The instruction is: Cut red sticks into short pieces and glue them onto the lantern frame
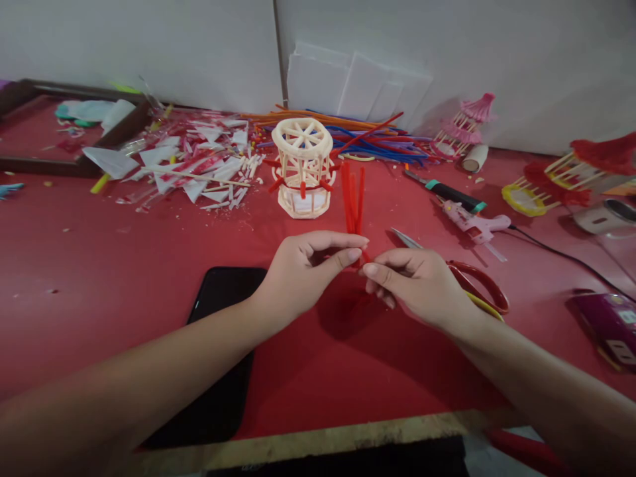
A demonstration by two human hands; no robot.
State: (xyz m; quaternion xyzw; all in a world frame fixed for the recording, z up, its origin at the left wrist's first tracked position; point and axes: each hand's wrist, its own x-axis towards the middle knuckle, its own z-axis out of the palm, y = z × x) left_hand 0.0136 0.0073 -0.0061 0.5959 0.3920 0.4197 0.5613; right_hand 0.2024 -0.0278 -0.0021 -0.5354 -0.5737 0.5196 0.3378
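Observation:
Several red pipe cleaners (354,199) stand upright, pinched at their lower part between the thumb and fingers of my left hand (315,268). Close by on the right, my right hand (415,281) has its thumb and index finger closed on the bottom ends of the same red strips. Behind my hands, a cream-coloured lantern-like frame (304,169) rests on the red table, ringed by a red band with short red pieces sticking out. The lowest tips of the strips are hidden by my fingers.
A black phone (221,371) lies under my left forearm. Scissors (479,285) are beside my right hand, with a pink glue gun (474,222) beyond. Scraps (199,159), coloured pipe cleaners (387,142) and a pink tower (464,126) line the back. A purple box (609,324) sits right.

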